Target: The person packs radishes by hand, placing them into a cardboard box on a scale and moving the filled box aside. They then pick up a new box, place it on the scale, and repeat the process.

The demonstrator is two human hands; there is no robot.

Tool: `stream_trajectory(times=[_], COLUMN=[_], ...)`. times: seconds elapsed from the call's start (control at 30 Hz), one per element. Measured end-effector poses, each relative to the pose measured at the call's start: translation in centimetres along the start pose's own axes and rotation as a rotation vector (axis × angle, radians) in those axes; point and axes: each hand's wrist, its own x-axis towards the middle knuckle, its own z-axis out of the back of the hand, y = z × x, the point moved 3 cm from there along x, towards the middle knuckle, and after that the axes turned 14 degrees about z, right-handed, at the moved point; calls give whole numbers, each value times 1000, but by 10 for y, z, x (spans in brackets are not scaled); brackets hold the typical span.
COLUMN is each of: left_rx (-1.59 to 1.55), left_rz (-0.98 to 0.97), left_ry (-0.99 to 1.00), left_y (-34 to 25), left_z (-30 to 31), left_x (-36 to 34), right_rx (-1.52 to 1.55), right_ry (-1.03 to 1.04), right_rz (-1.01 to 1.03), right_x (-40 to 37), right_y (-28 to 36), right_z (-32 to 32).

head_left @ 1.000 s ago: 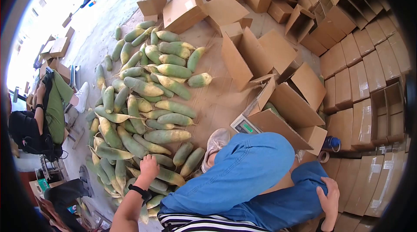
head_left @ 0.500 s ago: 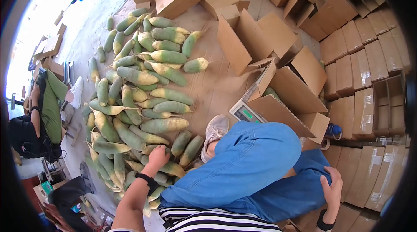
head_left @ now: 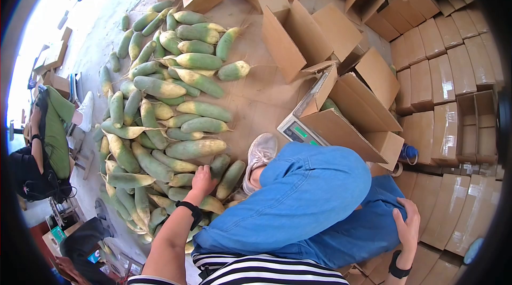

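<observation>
In the head view, my left hand [head_left: 203, 182] is at the near edge of a large pile of green radishes with pale yellow root ends. Its fingers are curled against the lower end of one green radish [head_left: 220, 166], partly covering it. Another radish [head_left: 231, 180] lies right beside that one, close to my shoe [head_left: 262, 158]. My right hand [head_left: 408, 225] rests on the blue trousers [head_left: 362, 221] at my right leg, fingers apart and holding nothing. Both wrists wear black bands.
An open carton [head_left: 354, 111] stands on a scale [head_left: 300, 131] with a green display. Behind it is another open carton [head_left: 296, 39]. Stacked cartons [head_left: 442, 82] line the right side. A blue tape roll [head_left: 409, 154] is near them. Another person [head_left: 50, 135] sits at left.
My left hand has shifted from the radishes at its left to the radish near my shoe. My right hand stays on the leg. The view has tilted slightly.
</observation>
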Motion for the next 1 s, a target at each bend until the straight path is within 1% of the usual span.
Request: stream_trajectory(times=[0.03, 0.1, 0.13, 0.2, 0.23, 0.3, 0.37, 0.43, 0.47, 0.53, 0.57, 0.63, 0.7, 0.77, 0.8, 0.83, 0.93, 1.0], left_rx=[-1, 27, 26, 57, 54, 45, 77, -13, -15, 95, 94, 248, 287, 327, 293, 294, 227, -2], left_rz=[-2, -128, -125, -217, -216, -317, -304, -199, -197, -182, -184, -142, -148, -93, -61, -75, -110, -160], left_ry=[3, -77, -75, 57, 58, 45, 57, 89, 85, 165, 158, 117, 135, 221, 231, 219, 220, 170], left_y=[-3, -15, -17, -26, -29, -43, -51, -57, -62, -71, -75, -81, -81, -77, -75, -72, -74, -76], left_z=[0, 5, 1, -13, -18, -26, -33, -33, -33, -37, -37, -45, -55, -69, -74, -75, -54, -21], left_x=[0, -1, -2, -10, -12, -18, -18, -12, -11, -9, -6, -4, -4, 3, 4, 3, 1, -4], right_rx=[-3, -17, -17, -11, -14, -27, -30, -28, -27, -26, -29, -37, -18, -25, -23, -23, 5, 10], right_ry=[1, 4, 7, 5, 7, 0, 5, 12, 10, 3, 2, 1, -1, -10, -14, -31, -80, -83], right_rz=[-3, 15, 16, 9, 10, 13, 9, 8, 9, 14, 9, -10, -2, -10, 2, -3, 6, 40], right_x=[0, 1, 2, 3, 4, 5, 5, 5, 5, 4, 4, 4, 5, 6, 6, 5, 4, 3], right_y=[-1, -1, 0, 2, 3, 5, 7, 6, 4, 3, 3, 3, 7, 8, 8, 8, 6, 5], right_z=[0, -1, -1, -2, -2, -2, -2, -2, -3, -4, -4, -3, -1, 0, 0, 0, 2, 0])
